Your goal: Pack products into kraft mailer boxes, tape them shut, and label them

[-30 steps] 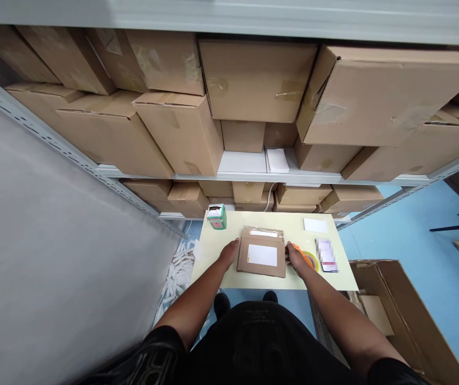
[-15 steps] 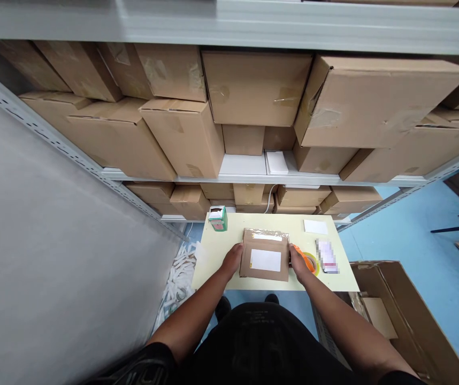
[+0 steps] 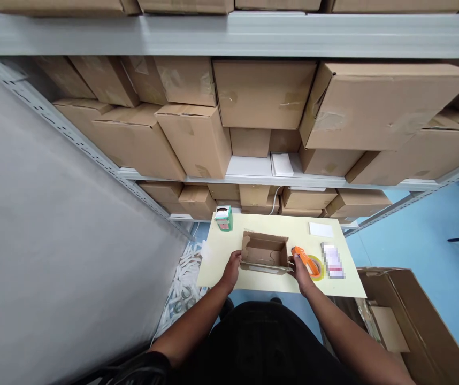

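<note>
Uneven pressure from your left hand (image 3: pixel 231 270) could skew the open-topped carton (image 3: pixel 265 255), whose walls look thin; your right hand (image 3: pixel 302 274), just beside the orange tape dispenser (image 3: pixel 305 261), could bump it by swinging outward. The carton sits between your hands, held at its left and right ends, over the pale table (image 3: pixel 218 267).

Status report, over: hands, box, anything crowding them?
Left hand and right hand holding opposite sides of small cardboard box. Box open, inside in view. Orange tape dispenser crowding right hand.
</note>
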Motion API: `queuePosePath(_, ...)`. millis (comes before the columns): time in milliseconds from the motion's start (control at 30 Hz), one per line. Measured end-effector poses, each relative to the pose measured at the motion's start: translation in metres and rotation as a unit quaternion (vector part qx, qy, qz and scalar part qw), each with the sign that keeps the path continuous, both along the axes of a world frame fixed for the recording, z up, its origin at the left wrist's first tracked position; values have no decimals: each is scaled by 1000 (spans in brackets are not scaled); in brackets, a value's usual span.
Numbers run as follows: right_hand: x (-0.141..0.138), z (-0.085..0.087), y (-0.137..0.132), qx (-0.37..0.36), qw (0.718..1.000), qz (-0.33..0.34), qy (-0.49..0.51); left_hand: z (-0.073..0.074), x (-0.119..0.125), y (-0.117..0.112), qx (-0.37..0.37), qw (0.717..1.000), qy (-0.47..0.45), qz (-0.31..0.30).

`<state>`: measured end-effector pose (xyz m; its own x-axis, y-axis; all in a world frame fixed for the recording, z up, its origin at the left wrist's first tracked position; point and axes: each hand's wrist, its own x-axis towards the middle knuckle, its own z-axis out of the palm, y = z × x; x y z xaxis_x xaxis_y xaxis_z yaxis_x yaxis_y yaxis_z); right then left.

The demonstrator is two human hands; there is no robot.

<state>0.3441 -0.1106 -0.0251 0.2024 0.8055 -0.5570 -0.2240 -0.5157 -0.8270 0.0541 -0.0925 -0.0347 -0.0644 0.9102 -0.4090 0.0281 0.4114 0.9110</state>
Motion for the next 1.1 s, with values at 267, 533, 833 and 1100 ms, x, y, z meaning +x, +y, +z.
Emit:
queuePosePath(267, -1, 4, -4, 7, 998, 47, -31, 21, -23, 6, -86, 994, -68, -11)
queuePosePath(533, 12, 9, -22, -18, 993, 19, -116, 39, -40, 3, -45, 997, 7, -61)
queuePosePath(833, -2, 38, -8, -57, 970, 130, -198, 61, -30, 20, -103, 983, 71, -137)
queuePosePath(1100, -8, 41, 9, -108, 971, 176, -125, 59, 7, 15, -60, 987, 95, -116)
